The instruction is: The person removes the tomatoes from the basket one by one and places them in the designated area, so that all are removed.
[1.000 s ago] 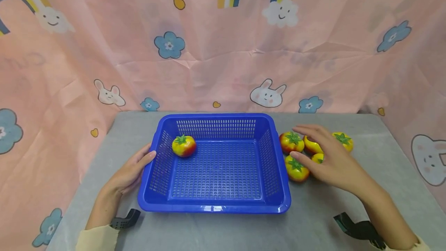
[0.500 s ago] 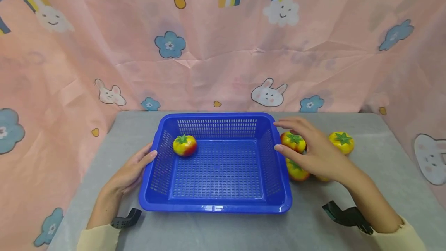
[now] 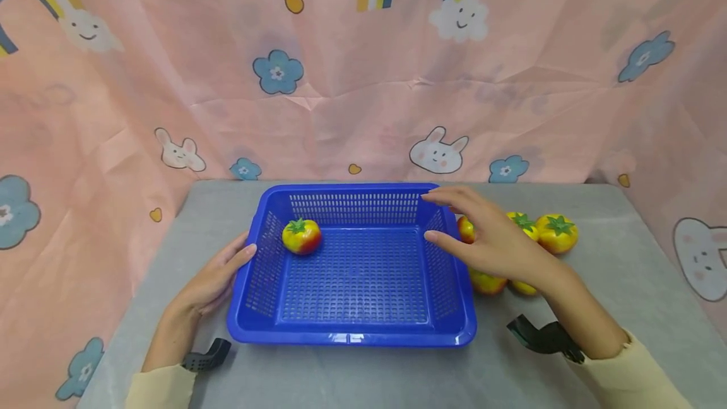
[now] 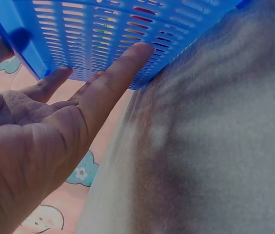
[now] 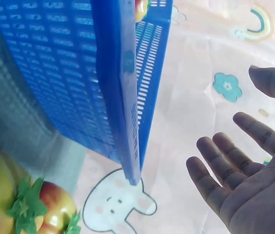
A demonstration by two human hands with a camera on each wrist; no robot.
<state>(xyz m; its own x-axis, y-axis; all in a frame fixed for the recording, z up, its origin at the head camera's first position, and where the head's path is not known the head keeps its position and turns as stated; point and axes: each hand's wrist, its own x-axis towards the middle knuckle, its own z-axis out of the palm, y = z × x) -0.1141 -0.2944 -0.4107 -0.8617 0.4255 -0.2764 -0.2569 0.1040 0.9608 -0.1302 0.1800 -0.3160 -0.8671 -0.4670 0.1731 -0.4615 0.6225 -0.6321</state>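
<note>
A blue plastic basket [image 3: 352,338] with slotted walls stands on the grey table. One yellow-red tomato [image 3: 301,237] with a green leafy top sits inside, at the left. My left hand [image 3: 212,279] holds the basket's left side, thumb at the rim; the left wrist view has its fingers [image 4: 120,75] against the outer wall. Over the right rim hovers my right hand [image 3: 491,242], fingers spread and holding nothing, as the right wrist view confirms. Beneath and behind it, several similar tomatoes [image 3: 557,234] lie right of the basket, some partly hidden.
A pink patterned cloth [image 3: 352,106] hangs behind the table and along its sides. The grey tabletop [image 3: 397,377] extends in front of the basket. Black straps [image 3: 207,356] sit at both wrists.
My right hand has moved left, from above the tomatoes to over the basket's right rim, its fingers spread throughout. The left hand, basket and tomato inside have stayed in place.
</note>
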